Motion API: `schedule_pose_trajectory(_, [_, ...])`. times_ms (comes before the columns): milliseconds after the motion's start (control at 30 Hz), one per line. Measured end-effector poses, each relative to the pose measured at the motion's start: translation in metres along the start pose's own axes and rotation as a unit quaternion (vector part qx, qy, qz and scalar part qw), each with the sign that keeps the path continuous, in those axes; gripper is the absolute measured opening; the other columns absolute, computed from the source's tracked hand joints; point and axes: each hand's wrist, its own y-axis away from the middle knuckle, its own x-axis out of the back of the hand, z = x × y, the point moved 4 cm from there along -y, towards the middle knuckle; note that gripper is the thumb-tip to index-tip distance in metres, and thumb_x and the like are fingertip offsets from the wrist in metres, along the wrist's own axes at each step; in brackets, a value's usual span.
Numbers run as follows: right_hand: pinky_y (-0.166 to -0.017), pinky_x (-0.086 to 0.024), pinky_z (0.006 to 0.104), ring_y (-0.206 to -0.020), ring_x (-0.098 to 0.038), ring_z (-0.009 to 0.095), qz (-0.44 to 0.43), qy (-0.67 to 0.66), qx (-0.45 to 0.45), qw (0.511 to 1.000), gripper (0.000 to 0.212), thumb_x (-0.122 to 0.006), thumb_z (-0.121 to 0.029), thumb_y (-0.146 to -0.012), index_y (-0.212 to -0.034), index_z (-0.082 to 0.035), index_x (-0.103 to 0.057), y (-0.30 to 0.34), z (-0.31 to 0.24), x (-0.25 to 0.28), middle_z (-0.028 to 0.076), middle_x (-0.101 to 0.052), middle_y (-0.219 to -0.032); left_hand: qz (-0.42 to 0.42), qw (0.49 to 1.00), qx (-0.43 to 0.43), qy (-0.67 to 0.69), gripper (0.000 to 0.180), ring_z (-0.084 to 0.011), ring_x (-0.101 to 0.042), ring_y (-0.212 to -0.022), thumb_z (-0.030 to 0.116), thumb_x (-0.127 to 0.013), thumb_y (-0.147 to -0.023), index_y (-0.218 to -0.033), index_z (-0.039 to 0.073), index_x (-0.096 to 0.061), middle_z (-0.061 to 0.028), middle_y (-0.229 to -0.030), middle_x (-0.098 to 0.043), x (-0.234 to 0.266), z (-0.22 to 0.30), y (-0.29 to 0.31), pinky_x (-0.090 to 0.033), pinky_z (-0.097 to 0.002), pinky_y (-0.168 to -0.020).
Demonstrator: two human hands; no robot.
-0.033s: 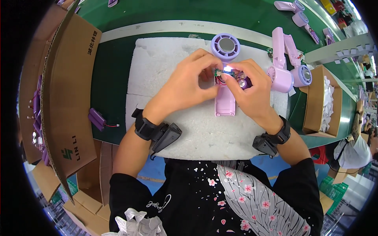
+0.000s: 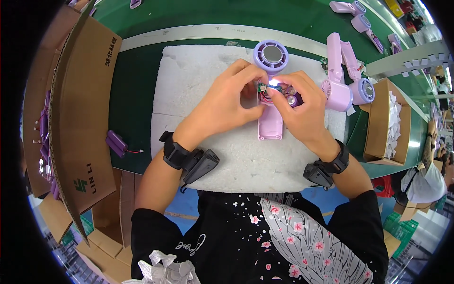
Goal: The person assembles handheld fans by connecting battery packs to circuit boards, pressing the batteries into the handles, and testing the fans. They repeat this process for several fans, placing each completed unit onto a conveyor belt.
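A light purple handheld fan [image 2: 270,128] lies with its handle casing open, its round head [image 2: 271,55] pointing away from me. Inside the handle sits a small green circuit board [image 2: 262,88] with red and black wires and a bright white light. My left hand [image 2: 231,94] is curled at the handle's left side, with fingertips by the board and the thumb against the casing edge. My right hand [image 2: 302,106] presses thumb and index finger on the board beside the light. Partly hidden beneath that hand is a purple battery pack [image 2: 294,100].
A white foam sheet [image 2: 213,161] lies beneath the work. More fan parts [image 2: 338,94] rest to its right, near a carton [image 2: 402,128] of white pieces. At left are a tall cardboard box [image 2: 85,123] and another purple battery pack [image 2: 117,143]. Another person [image 2: 425,180] is at far right.
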Motion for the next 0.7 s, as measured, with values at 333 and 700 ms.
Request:
schedule_pose_trajectory(333, [-0.06,-0.046,0.0304,-0.068,-0.061,0.022,-0.005,0.048,0.004,0.999,0.015,-0.073,-0.004,-0.077,-0.089,0.0,-0.064,-0.0008,-0.0033,0.0046,0.01,-0.064,-0.081,-0.011,1.0,0.025,0.004,0.036,-0.0201,-0.061,-0.084,0.001,-0.065,-0.078,-0.113,0.002,-0.055,-0.01,-0.1,-0.061,-0.0074,0.0028,-0.0003,-0.051,-0.0302,-0.076])
schedule_pose_trajectory(700, [-0.058,-0.045,0.0284,-0.067,-0.06,0.02,-0.024,0.055,0.022,0.998,0.015,-0.074,-0.002,-0.076,-0.089,0.0,-0.065,-0.0003,0.0001,0.005,0.009,-0.063,-0.08,-0.037,0.992,0.075,0.098,0.037,-0.0149,-0.06,-0.085,0.001,-0.063,-0.081,-0.117,0.004,-0.054,-0.007,-0.098,-0.063,-0.0103,-0.0012,0.0016,-0.049,-0.0286,-0.079])
